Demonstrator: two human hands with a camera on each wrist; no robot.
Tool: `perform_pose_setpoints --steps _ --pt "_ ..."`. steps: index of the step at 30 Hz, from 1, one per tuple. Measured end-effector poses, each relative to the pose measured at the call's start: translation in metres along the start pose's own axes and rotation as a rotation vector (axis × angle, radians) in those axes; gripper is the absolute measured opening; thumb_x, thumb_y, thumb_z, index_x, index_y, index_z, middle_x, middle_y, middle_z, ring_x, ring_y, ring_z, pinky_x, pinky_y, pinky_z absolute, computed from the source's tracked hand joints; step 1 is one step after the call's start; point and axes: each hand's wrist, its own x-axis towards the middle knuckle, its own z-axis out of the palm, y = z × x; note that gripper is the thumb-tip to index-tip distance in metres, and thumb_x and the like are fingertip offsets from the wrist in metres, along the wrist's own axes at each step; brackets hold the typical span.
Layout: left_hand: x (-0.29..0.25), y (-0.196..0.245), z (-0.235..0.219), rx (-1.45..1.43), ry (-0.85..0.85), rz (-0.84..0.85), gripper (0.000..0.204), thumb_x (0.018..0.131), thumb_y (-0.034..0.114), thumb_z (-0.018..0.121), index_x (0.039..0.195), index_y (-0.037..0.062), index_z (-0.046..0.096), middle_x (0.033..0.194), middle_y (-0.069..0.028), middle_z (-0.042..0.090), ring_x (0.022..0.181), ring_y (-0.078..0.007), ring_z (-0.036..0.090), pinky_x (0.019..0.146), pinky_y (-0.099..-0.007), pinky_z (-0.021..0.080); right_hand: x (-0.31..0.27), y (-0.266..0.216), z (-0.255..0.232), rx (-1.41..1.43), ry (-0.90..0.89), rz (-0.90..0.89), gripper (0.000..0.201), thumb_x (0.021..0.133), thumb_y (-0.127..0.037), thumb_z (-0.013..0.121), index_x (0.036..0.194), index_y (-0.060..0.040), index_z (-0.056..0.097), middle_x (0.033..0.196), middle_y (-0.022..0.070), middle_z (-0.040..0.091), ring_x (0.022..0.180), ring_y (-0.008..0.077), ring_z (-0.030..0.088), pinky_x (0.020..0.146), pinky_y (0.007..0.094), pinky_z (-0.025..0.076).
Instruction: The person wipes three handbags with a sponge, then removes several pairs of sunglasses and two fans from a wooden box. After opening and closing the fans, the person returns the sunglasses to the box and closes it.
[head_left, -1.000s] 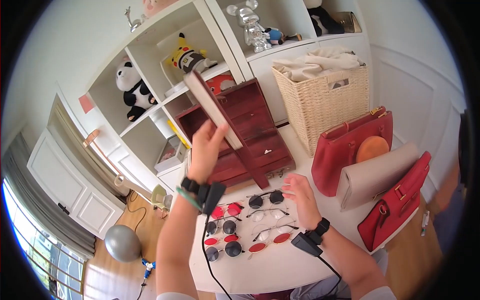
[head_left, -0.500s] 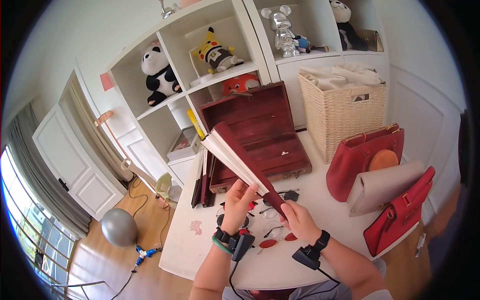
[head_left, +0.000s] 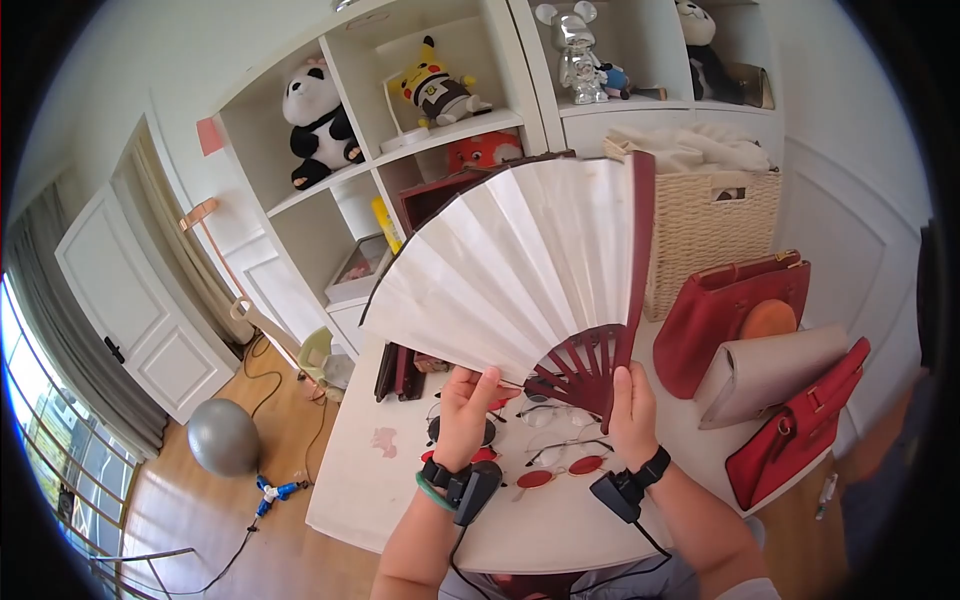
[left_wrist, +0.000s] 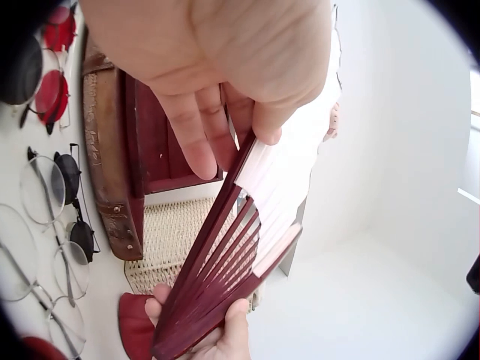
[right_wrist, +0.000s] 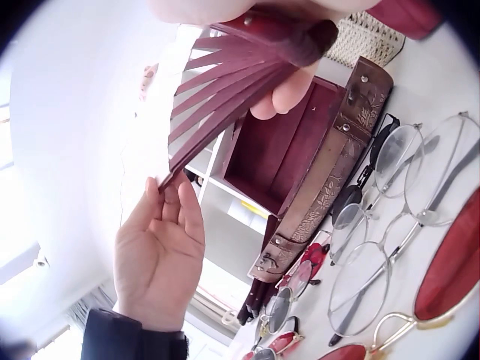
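Observation:
A folding fan [head_left: 500, 250] with white pleats and dark red ribs stands spread upright over the table in the head view. My left hand [head_left: 463, 415] pinches its left outer rib between thumb and fingers. Near the pivot, my right hand [head_left: 632, 415] grips the right outer rib; the right wrist view shows the narrow ribs [right_wrist: 225, 86] fanning out from there. Below the hands lie several pairs of glasses, among them one with red lenses [head_left: 585, 465]. An open dark red case [right_wrist: 281, 150] stands behind, mostly hidden by the fan in the head view.
Dark red folded sticks [head_left: 395, 375] lie at the table's left. On the right stand a red handbag [head_left: 685, 335], a beige flap bag [head_left: 765, 375] and another red bag [head_left: 800, 430]. Behind them is a wicker basket [head_left: 700, 250] with cloth, beside white shelves [head_left: 530, 70] holding toys.
The fan was folded and held up in the left hand, then lowered between both hands. It is now spread wide, its left outer rib swung to the left while the right hand holds the pivot end.

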Motion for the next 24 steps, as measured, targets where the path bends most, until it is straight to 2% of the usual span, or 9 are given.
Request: perform_pose_setpoints --steps 3,6,10,17,18,20,21,22,24 --pt "-0.001 0.007 0.005 -0.083 0.038 0.052 0.025 0.096 0.016 0.051 0.113 -0.0028 0.051 0.103 -0.0111 0.061 0.093 -0.0183 0.062 0.081 -0.0340 0.055 0.004 -0.005 -0.004 -0.064 0.106 -0.057 0.022 0.099 -0.019 0.042 0.093 -0.0010 0.053 0.067 0.0049 0.055 0.058 0.0122 0.048 0.054 0.0274 0.040" --pt "0.001 0.008 0.002 -0.101 0.065 0.067 0.025 0.096 0.016 0.051 0.113 -0.0023 0.050 0.106 -0.0112 0.060 0.095 -0.0188 0.061 0.081 -0.0350 0.055 0.006 -0.006 -0.008 -0.076 0.002 -0.008 0.023 0.098 -0.019 0.043 0.083 -0.0025 0.045 0.062 0.0043 0.043 0.056 0.0113 0.040 0.052 0.0286 0.036" --pt "-0.001 0.011 0.000 -0.072 0.054 0.051 0.024 0.095 0.016 0.053 0.110 -0.0029 0.053 0.101 -0.0109 0.062 0.090 -0.0190 0.063 0.079 -0.0347 0.056 0.002 0.000 -0.006 -0.092 -0.033 0.007 0.020 0.098 -0.018 0.043 0.085 -0.0025 0.045 0.061 0.0055 0.045 0.055 0.0135 0.042 0.053 0.0298 0.037" --pt "-0.009 0.017 0.008 -0.034 -0.069 0.025 0.016 0.091 0.009 0.057 0.100 -0.0052 0.059 0.092 -0.0103 0.063 0.083 -0.0166 0.063 0.075 -0.0320 0.057 -0.012 -0.013 0.005 -0.130 -0.296 -0.136 0.030 0.097 -0.013 0.038 0.125 -0.0019 0.043 0.085 0.0130 0.060 0.070 0.0203 0.061 0.067 0.0306 0.048" --pt "-0.009 0.016 0.004 -0.041 -0.167 0.019 0.024 0.088 0.004 0.059 0.109 -0.0039 0.051 0.103 -0.0124 0.061 0.087 -0.0169 0.062 0.075 -0.0298 0.055 -0.016 -0.020 0.006 -0.038 -0.451 -0.009 0.032 0.098 -0.014 0.038 0.127 -0.0021 0.042 0.085 0.0116 0.060 0.067 0.0179 0.060 0.065 0.0298 0.049" --pt "-0.009 0.009 0.017 -0.009 -0.072 0.111 0.031 0.087 0.003 0.059 0.114 -0.0020 0.045 0.112 -0.0137 0.057 0.091 -0.0178 0.061 0.077 -0.0296 0.054 -0.026 -0.030 0.008 0.166 -0.671 0.291 0.035 0.100 -0.016 0.035 0.132 -0.0033 0.040 0.083 0.0072 0.059 0.059 0.0113 0.057 0.056 0.0259 0.048" --pt "-0.010 0.008 0.020 0.027 0.025 0.200 0.039 0.087 0.002 0.060 0.120 -0.0001 0.038 0.120 -0.0151 0.053 0.095 -0.0186 0.060 0.079 -0.0293 0.053 -0.027 -0.032 0.009 0.168 -0.678 0.294 0.035 0.100 -0.016 0.035 0.132 -0.0033 0.040 0.083 0.0072 0.059 0.059 0.0113 0.057 0.056 0.0259 0.048" --pt "-0.008 0.002 0.015 0.065 0.013 0.106 0.050 0.087 0.008 0.061 0.124 0.0035 0.028 0.125 -0.0155 0.047 0.098 -0.0201 0.059 0.079 -0.0289 0.051 -0.027 -0.035 0.008 0.277 -0.725 0.342 0.036 0.100 -0.016 0.033 0.133 -0.0038 0.039 0.080 0.0066 0.058 0.058 0.0114 0.056 0.054 0.0252 0.047" --pt "-0.008 -0.001 0.018 -0.052 -0.010 0.045 0.047 0.087 0.010 0.060 0.123 0.0029 0.030 0.121 -0.0155 0.049 0.095 -0.0200 0.059 0.078 -0.0288 0.051 -0.027 -0.034 0.007 0.413 -0.781 0.422 0.037 0.101 -0.020 0.031 0.133 -0.0038 0.040 0.076 0.0062 0.057 0.057 0.0121 0.055 0.050 0.0243 0.045"
